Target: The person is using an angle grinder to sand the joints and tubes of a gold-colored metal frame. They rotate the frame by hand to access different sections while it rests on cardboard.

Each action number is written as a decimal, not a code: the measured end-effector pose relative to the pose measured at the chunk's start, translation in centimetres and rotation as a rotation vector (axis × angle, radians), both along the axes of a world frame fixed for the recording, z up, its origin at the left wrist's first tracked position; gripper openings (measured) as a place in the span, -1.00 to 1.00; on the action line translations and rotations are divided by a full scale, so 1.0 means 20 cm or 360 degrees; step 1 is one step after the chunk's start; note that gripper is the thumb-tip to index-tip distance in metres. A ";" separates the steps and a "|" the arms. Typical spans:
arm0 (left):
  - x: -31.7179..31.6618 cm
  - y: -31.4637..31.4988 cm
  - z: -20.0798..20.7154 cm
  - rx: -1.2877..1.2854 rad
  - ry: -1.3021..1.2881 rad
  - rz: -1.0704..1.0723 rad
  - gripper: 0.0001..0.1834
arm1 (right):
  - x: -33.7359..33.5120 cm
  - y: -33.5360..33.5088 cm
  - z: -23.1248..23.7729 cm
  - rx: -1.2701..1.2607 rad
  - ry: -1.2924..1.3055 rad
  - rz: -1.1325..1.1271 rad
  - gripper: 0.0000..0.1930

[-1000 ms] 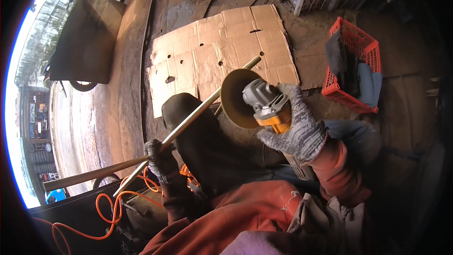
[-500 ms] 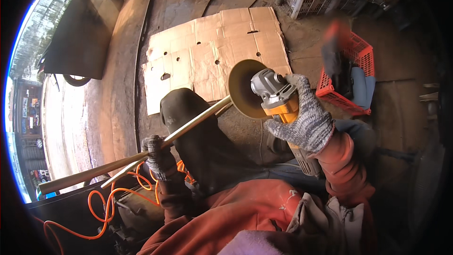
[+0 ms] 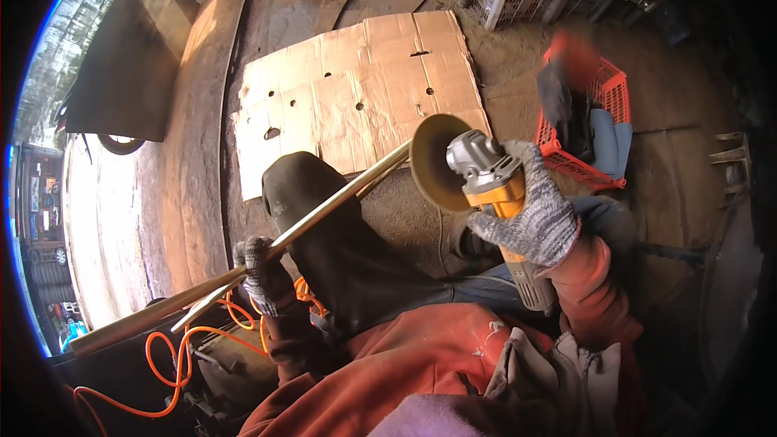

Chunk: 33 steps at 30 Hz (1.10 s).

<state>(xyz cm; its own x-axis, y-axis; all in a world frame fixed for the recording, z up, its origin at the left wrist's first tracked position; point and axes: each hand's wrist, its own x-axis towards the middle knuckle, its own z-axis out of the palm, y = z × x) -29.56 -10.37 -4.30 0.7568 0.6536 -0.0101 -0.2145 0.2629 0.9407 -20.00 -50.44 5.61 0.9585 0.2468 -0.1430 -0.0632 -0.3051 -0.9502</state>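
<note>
- Yellow-and-grey angle grinder with round tan disc: grasped by the fingers of the grey-gloved right hand.
- Long gold-toned bar, clasped in the left hand's fingers, slants up to the disc's rim; contact unclear.
- Brown floor separates disc from red plastic crate.

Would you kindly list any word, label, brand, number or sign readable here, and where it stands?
No text can be read.
Distant panels, far left: too small and blurred to read.
Angle grinder: no legible label.
Red sweatshirt: pale marks, not readable as text.
</note>
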 end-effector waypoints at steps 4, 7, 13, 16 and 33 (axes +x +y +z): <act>0.01 -0.05 0.06 0.0427 0.0225 0.0117 -0.64 | -0.03 -0.10 0.03 0.0348 0.0117 -0.0174 -0.13; -0.12 0.07 0.05 0.0372 0.0611 -0.0115 -0.48 | -0.07 -0.19 0.06 0.0357 0.0172 -0.0307 -0.13; -0.27 0.15 0.06 0.0964 0.0845 -0.0557 -0.43 | -0.17 -0.26 0.06 0.0425 0.0314 -0.0474 -0.11; -0.24 0.09 0.10 -0.0050 0.0642 -0.0410 -0.51 | -0.18 -0.26 0.02 0.0413 0.0288 -0.0431 -0.11; 0.04 0.10 0.24 -0.0636 -0.0198 -0.0773 -0.45 | -0.13 -0.18 0.08 0.0370 -0.0062 -0.0161 -0.13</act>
